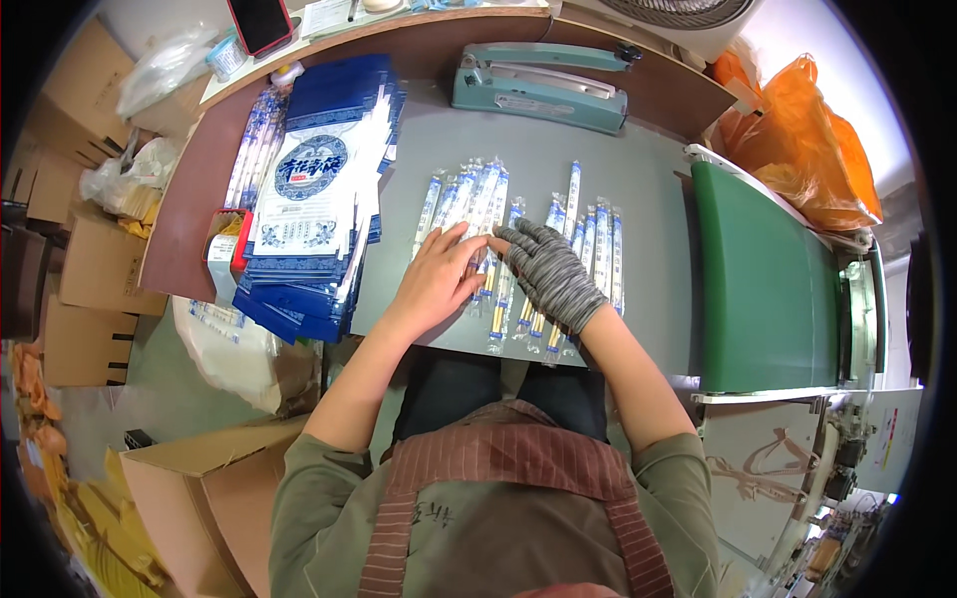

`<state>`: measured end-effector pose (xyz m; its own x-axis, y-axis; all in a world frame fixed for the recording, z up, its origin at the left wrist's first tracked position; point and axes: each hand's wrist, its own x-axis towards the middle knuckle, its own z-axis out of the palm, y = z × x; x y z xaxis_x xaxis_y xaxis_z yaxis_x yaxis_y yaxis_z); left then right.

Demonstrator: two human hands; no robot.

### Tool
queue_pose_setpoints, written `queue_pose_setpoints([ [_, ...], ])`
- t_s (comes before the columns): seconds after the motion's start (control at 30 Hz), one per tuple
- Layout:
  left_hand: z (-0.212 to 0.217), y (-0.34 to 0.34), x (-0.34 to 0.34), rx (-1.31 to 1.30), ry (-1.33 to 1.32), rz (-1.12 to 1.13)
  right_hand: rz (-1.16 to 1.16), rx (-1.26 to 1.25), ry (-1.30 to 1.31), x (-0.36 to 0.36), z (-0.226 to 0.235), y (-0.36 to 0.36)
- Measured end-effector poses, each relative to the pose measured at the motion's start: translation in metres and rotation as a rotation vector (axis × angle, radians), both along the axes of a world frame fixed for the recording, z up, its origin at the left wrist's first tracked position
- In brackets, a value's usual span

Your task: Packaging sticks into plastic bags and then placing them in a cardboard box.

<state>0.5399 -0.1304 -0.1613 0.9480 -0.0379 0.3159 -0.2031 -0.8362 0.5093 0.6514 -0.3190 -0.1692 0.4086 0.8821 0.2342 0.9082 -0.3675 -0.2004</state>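
Several slim packets of wrapped chopsticks (485,189) lie on the grey tabletop, in clear film with blue-and-white print. Wooden stick ends show at their near ends. My bare left hand (442,274) rests over the left group, fingers apart, fingertips touching the packets. My right hand (553,271), in a grey striped glove, lies over the right group (603,244) with its fingers stretched out. The two hands nearly meet at the fingertips, and a packet (501,309) lies between them. Neither hand is closed round a packet; parts of several packets are hidden beneath them.
A stack of blue-and-white packaging bags (309,189) fills the table's left side, beside more wrapped chopsticks (255,149). A teal heat sealer (543,88) stands at the back. To the right is a green conveyor belt (763,279); an open cardboard box (214,488) stands at lower left.
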Motion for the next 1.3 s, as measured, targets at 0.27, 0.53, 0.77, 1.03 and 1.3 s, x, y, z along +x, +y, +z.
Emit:
queue_pose_setpoints([
  [0.27, -0.005, 0.005, 0.0, -0.011, -0.01, 0.008, 0.034, 0.101, -0.046, 0.011, 0.003, 0.004],
  [0.53, -0.012, 0.015, -0.004, -0.049, -0.121, 0.082, 0.024, 0.145, -0.005, 0.01, 0.009, 0.004],
  [0.77, -0.013, 0.023, -0.006, -0.087, -0.165, 0.107, 0.089, 0.169, -0.017, 0.01, 0.009, 0.029],
  [1.03, -0.006, 0.027, -0.008, 0.138, -0.128, 0.14, 0.13, 0.07, 0.015, 0.011, 0.007, 0.036],
  [1.3, -0.006, 0.038, -0.011, 0.252, -0.139, 0.13, 0.162, 0.156, 0.016, 0.012, 0.007, 0.036],
])
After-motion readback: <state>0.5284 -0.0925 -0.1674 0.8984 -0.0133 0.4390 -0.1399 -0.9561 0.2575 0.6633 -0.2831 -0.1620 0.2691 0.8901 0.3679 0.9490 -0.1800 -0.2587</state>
